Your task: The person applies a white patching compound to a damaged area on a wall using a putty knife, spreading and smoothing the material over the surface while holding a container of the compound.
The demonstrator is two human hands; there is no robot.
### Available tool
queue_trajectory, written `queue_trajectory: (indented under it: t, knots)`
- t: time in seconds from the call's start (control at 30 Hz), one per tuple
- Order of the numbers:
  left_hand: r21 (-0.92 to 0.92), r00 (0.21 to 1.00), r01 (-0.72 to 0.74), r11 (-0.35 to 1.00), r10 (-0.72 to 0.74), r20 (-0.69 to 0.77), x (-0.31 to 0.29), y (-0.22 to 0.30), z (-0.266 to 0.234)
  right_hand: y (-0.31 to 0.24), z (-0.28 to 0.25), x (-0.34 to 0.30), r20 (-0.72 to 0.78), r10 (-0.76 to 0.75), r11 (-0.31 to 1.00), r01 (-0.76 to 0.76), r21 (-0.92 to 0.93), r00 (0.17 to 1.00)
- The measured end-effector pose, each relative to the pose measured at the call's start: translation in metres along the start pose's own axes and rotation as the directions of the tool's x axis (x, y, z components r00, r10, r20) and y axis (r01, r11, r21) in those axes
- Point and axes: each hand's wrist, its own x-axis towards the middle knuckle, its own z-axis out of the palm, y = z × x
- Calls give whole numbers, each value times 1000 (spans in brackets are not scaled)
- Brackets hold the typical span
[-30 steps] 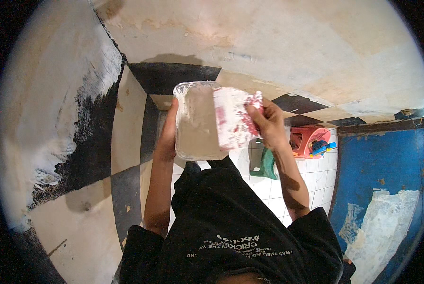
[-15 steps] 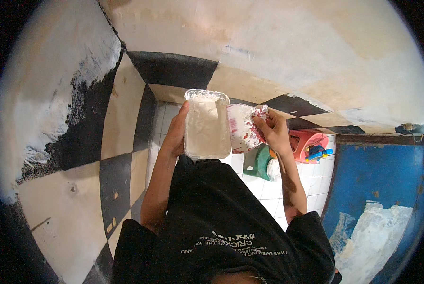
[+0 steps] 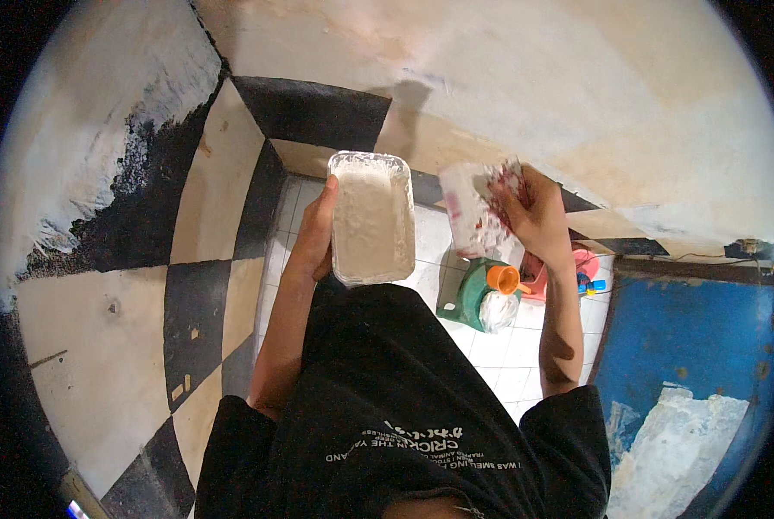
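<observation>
Leftmost, black-and-cream checked wall (image 3: 201, 203), with rough, smeared paint higher up. Next, left hand (image 3: 314, 232) clamps the left side of a rectangular tub (image 3: 371, 156), thumb along the rim, other fingers mostly hidden; pale paste (image 3: 372, 227) inside. Tub's long axis runs away from the torso, toward the back wall. Right of it, across a small gap, is a flat spreader (image 3: 467, 208), white with red smears, motion-blurred. Its free edge faces the tub; right hand (image 3: 539, 214) pinches the opposite edge, thumb on the near face, fingers behind not clear. So tub lies left of the right-hand grip, left hand nearer it. Below, on white floor tiles: green stool (image 3: 465, 298) with orange dipper (image 3: 501, 278), then pink-red stool (image 3: 587, 260) partly behind the right forearm. Far right, blue door (image 3: 664, 333) with whitish patch. Versus half a second earlier: spreader sits against the tub's right rim there, now apart, further right; dipper shows much more.
</observation>
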Motion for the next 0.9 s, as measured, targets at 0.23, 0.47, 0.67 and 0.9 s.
queue_trajectory:
  t: [0.23, 0.47, 0.67, 0.9]
  knots:
    - [156, 967, -246, 957, 230, 112, -8, -16, 19, -47, 12, 36, 202, -339, 861, 389, -328, 919]
    - [30, 993, -65, 997, 62, 96, -7, -31, 17, -44, 11, 46, 438, -228, 775, 435, -459, 870]
    - [117, 998, -15, 993, 7, 68, -6, -36, 18, -27, 16, 46, 503, -257, 762, 493, -420, 825]
    - [212, 997, 72, 975, -78, 23, 2, -48, 18, -10, 24, 50, 650, -209, 751, 546, -371, 730]
